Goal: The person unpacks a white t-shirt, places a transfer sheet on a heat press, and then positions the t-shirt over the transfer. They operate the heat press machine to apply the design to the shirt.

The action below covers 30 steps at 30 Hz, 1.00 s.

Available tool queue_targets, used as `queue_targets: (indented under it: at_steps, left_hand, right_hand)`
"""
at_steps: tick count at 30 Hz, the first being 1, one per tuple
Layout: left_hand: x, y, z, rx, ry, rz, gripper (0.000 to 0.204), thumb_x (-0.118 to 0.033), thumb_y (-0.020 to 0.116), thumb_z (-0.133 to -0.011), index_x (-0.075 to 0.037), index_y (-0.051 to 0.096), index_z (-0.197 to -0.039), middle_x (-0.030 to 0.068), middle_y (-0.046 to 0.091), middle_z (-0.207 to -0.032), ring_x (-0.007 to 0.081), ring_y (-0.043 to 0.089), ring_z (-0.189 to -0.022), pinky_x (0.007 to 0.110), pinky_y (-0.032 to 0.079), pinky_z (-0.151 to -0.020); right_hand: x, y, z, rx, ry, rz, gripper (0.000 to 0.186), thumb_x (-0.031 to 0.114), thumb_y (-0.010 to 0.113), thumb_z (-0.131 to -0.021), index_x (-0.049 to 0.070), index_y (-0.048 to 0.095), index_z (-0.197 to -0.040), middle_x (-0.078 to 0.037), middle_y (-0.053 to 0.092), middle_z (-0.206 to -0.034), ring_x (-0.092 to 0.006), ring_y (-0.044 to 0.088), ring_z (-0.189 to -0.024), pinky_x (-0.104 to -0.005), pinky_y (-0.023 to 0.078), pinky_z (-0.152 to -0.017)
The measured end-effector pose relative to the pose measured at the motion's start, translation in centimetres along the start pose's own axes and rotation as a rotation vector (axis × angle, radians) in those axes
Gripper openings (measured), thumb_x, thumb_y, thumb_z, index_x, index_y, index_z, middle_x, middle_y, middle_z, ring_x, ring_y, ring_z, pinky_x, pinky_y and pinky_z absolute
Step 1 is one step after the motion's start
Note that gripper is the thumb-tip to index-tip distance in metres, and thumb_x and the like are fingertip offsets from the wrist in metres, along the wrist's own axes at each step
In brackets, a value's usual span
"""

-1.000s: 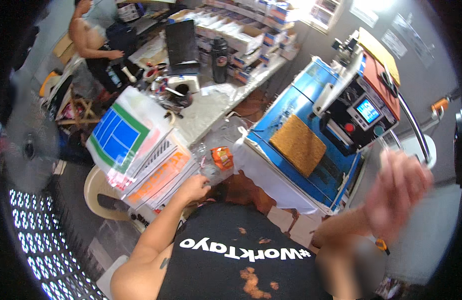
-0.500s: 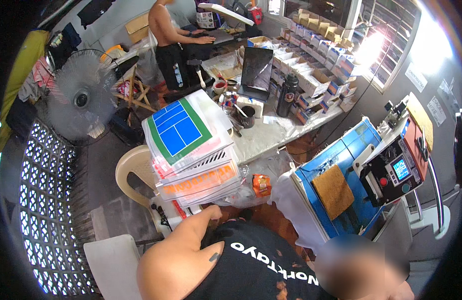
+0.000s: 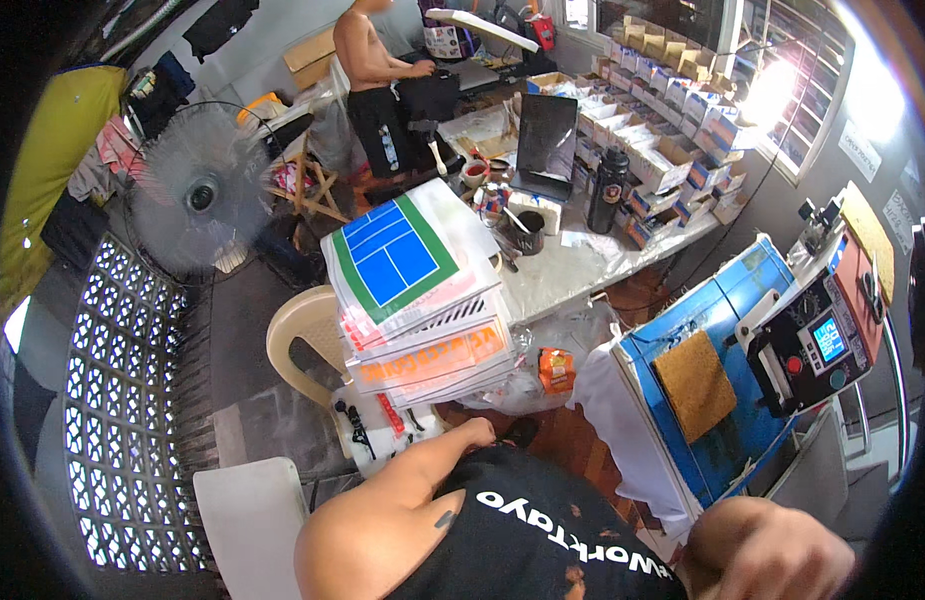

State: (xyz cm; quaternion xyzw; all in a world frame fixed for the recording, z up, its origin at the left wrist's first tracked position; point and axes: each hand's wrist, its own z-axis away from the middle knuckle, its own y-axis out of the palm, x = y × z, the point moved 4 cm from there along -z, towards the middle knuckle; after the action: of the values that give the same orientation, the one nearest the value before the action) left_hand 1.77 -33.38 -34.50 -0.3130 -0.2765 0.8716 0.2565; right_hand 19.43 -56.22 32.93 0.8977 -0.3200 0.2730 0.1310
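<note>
My left arm reaches forward from the lower edge. My left hand [image 3: 474, 433] is beside my black shirt [image 3: 542, 530], near the white stool-like surface [image 3: 382, 445] with a black cord and a red object; its fingers are hidden. Close to the camera at lower right, my right hand [image 3: 787, 555] looks loosely curled, but motion smears it and I cannot see anything in it. Ahead of me stands a pile of printed sheets [image 3: 432, 350]. Its top sheet [image 3: 397, 250] has a blue and green court-like pattern.
At right is a heat press [image 3: 807, 345] beside a blue-topped table [image 3: 717, 330] with a brown pad [image 3: 694, 385]. A long table [image 3: 557, 280] holds a black bottle [image 3: 607, 190], a mug and many small boxes. A fan [image 3: 197, 195], a plastic chair [image 3: 302, 335] and another person [image 3: 367, 60] stand farther off.
The whole view has shifted, so the scene sits farther right. My right hand now shows at lower right, where a blurred patch was. The other person's hands have drawn closer together.
</note>
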Motion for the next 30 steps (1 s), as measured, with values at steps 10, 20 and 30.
queue_targets:
  at_steps: [10, 20, 30]
  left_hand:
    - [-17.6, -20.1, -2.2, -0.229, 0.423, 1.873, 0.034, -0.030, 0.045, -0.102, -0.006, 0.063, -0.087, 0.0098, 0.066, -0.079, 0.0209, 0.062, -0.073, 0.035, 0.052, -0.070]
    - [-24.0, -31.3, -2.7, -0.518, 0.055, 2.362, 0.024, -0.030, 0.048, -0.098, -0.014, 0.057, -0.082, 0.0008, 0.057, -0.074, 0.0186, 0.057, -0.071, 0.039, 0.048, -0.073]
    - [-27.5, -31.0, -2.3, -0.382, 0.428, 2.151, 0.020, -0.022, 0.054, -0.094, -0.012, 0.057, -0.078, 0.0027, 0.059, -0.071, 0.0189, 0.056, -0.066, 0.037, 0.047, -0.065]
  right_hand:
    - [-18.9, -10.0, 18.4, -0.740, 0.681, 1.182, 0.014, 0.010, 0.071, -0.085, 0.000, 0.063, -0.091, -0.014, 0.060, -0.082, -0.0289, 0.063, -0.072, -0.0366, 0.051, -0.066]
    - [-21.7, -7.9, 16.2, -0.635, 0.645, 1.237, 0.017, 0.009, 0.071, -0.081, 0.003, 0.063, -0.095, -0.016, 0.058, -0.099, -0.0351, 0.056, -0.096, -0.0426, 0.046, -0.085]
    - [-17.9, -9.8, 16.6, -0.517, 0.615, 1.462, 0.008, 0.009, 0.070, -0.075, 0.005, 0.064, -0.079, -0.013, 0.062, -0.096, -0.0333, 0.059, -0.090, -0.0450, 0.047, -0.081]
